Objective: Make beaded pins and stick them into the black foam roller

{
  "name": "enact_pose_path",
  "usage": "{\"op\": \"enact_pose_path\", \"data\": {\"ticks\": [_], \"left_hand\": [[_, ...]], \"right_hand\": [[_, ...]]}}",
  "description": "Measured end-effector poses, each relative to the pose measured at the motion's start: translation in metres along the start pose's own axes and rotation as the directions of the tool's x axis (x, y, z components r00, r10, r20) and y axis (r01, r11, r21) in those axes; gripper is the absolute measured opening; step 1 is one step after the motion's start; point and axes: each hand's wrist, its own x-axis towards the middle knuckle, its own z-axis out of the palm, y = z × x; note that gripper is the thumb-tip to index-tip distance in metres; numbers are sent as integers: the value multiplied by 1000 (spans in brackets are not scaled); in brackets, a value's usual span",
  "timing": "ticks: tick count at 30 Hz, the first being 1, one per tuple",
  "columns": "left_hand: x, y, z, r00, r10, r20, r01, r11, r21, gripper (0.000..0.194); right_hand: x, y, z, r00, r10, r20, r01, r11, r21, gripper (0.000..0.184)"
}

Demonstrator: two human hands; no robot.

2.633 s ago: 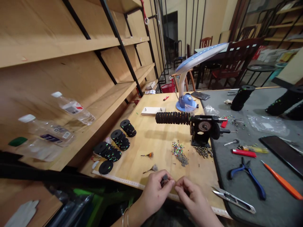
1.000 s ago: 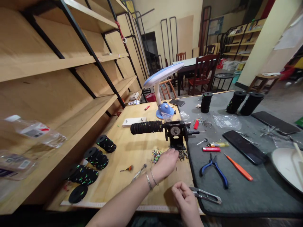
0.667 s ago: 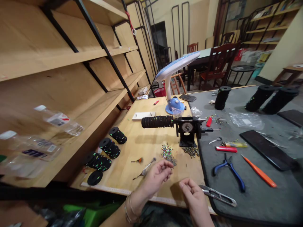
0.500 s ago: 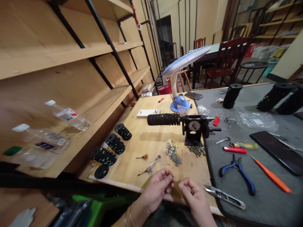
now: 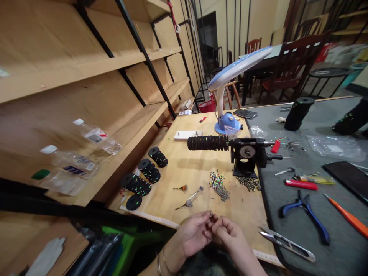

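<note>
While my two hands meet at the near edge of the wooden tabletop (image 5: pixel 184 163), the fingertips of my left hand (image 5: pixel 198 234) are drawn narrow around a tiny dark piece (image 5: pixel 211 217), too small to make out. My right hand (image 5: pixel 231 234) is turned inward, thumb and forefinger closed together against the left fingertips; whether they pinch anything too, I cannot tell. The tiny dark piece sits right where my hands come together.

Just beyond my left hand lie a feathery grey piece (image 5: pixel 188 203) and, a bit farther off, an orange-tipped one (image 5: pixel 183 188). Straight ahead of my hands are a pile of coloured beads (image 5: pixel 216 179) and small grey pieces (image 5: pixel 222 193) touching it, with brass-coloured bits (image 5: pixel 249 184) to the right, at the foot of a black winding device (image 5: pixel 245 155). Its ribbed black roll (image 5: pixel 207 143) points left, and a blue lamp (image 5: pixel 228 122) stands behind.

To the right of my right hand are the silver snips (image 5: pixel 289 243), then blue pliers (image 5: pixel 306 212) and a red lighter (image 5: pixel 301 184) on the grey mat (image 5: pixel 290 209). Well to the left of my hands, black foam stacks (image 5: pixel 149 170) stand in a row.
</note>
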Motion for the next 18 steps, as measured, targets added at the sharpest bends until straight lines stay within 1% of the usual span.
{"op": "enact_pose_path", "data": {"ticks": [3, 7, 13, 18], "left_hand": [[0, 1, 0, 1000, -20, 2, 20, 1000, -15, 13], [0, 1, 2, 1000, -16, 6, 17, 1000, -23, 14], [0, 0, 2, 1000, -13, 14, 13, 1000, -21, 6], [0, 1, 1, 1000, -9, 26, 10, 1000, -21, 8]], "right_hand": [[1, -4, 4, 999, 33, -2, -33, 999, 8, 53], [2, -7, 6, 997, 76, -18, -76, 997, -2, 53], [3, -8, 8, 996, 79, -36, -79, 997, -3, 49], [2, -10, 11, 994, 92, -65, -92, 996, 5, 49]]}}
